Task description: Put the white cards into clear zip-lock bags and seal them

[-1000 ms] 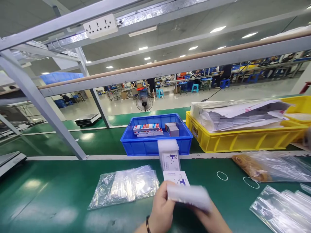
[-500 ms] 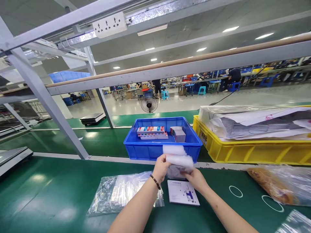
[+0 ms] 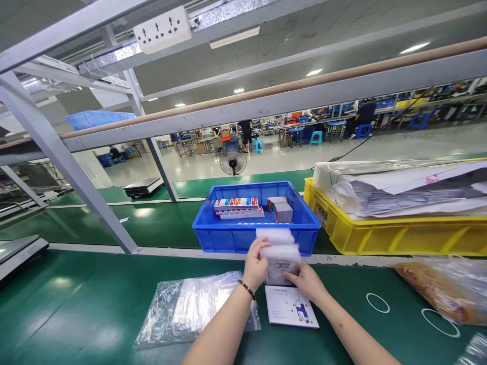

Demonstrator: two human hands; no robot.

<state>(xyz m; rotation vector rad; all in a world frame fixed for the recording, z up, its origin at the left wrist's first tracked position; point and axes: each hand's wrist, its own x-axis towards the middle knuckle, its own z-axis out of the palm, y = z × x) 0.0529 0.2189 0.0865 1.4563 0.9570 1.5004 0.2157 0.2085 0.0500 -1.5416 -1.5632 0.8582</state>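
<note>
Both of my hands grip a plastic-bagged stack of booklets point(image 3: 281, 252) just in front of the blue bin. My left hand point(image 3: 256, 263) closes on its upper left side, and my right hand point(image 3: 305, 284) on its lower right corner. Behind it, a second bagged stack point(image 3: 274, 234) shows against the bin's front wall, partly hidden. Below my hands lies a white booklet point(image 3: 291, 305) with a purple printed figure. To the left, beside my forearm, sits a clear plastic bag point(image 3: 190, 306) with more clear bags in it.
The blue bin point(image 3: 228, 238) contains small printed boxes point(image 3: 236, 204). At right stands a yellow crate point(image 3: 407, 235) of paper sheets. White rings point(image 3: 378, 302) and a bag with tan contents point(image 3: 429, 291) lie on the green table point(image 3: 87, 304). A metal post point(image 3: 81, 177) rises at left.
My hands carried the bagged stack forward from near me to the other stack by the bin. The white booklet came into full view on the table. In the last half second my hands moved little.
</note>
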